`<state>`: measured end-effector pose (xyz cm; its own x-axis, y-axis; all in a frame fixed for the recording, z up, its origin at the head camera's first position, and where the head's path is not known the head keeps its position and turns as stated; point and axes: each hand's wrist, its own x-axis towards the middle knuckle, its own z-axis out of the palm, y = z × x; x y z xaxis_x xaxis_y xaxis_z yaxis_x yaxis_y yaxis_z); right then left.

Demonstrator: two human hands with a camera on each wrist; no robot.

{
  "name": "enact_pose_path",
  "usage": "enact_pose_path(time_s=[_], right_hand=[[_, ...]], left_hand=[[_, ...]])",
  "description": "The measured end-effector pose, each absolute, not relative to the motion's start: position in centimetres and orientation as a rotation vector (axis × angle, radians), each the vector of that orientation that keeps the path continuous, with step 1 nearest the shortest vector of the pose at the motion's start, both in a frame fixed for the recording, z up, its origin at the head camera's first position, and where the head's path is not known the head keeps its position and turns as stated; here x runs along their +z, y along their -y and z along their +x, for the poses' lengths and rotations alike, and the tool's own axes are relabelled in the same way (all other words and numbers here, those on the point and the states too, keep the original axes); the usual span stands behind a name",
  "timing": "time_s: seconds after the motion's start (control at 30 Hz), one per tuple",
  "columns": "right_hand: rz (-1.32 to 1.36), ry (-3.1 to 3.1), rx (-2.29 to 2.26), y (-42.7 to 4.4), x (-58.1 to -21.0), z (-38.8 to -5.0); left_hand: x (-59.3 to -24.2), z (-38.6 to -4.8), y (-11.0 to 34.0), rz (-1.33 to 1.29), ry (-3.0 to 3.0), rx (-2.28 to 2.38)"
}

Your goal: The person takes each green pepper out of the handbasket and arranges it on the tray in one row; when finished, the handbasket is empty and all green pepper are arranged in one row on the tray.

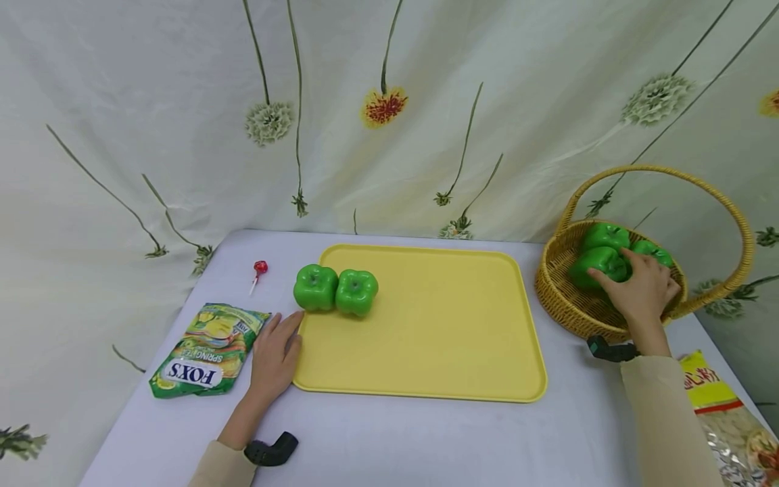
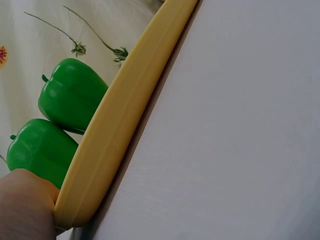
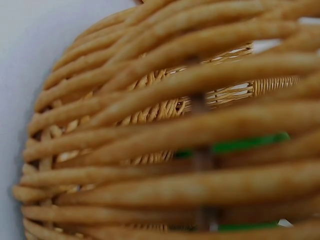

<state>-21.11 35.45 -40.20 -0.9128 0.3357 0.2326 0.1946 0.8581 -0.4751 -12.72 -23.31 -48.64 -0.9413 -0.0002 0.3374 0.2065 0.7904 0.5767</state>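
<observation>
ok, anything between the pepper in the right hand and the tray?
Yes: the basket's left wall. The right hand grips the pepper inside, so it likely needs lifting out first. Past that, nothing visible before the tray.

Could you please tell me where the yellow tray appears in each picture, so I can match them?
Head: the yellow tray lies in the lower middle.
Left wrist: the tray's outer edge slants from lower left to upper middle.
Right wrist: not visible.
Shared landmark: the white table, around the tray in head, filling the right in left wrist, at the left in right wrist.
</observation>
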Motion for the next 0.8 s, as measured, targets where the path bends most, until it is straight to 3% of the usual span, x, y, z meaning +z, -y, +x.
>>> enact_pose_path(time_s=[0.8], right_hand=[[-0.349, 2.799, 0.577, -35.32, -40.07, -21.14]], left_hand=[[-48.69, -12.68, 23.34, -0.153, 2.656, -0.913]])
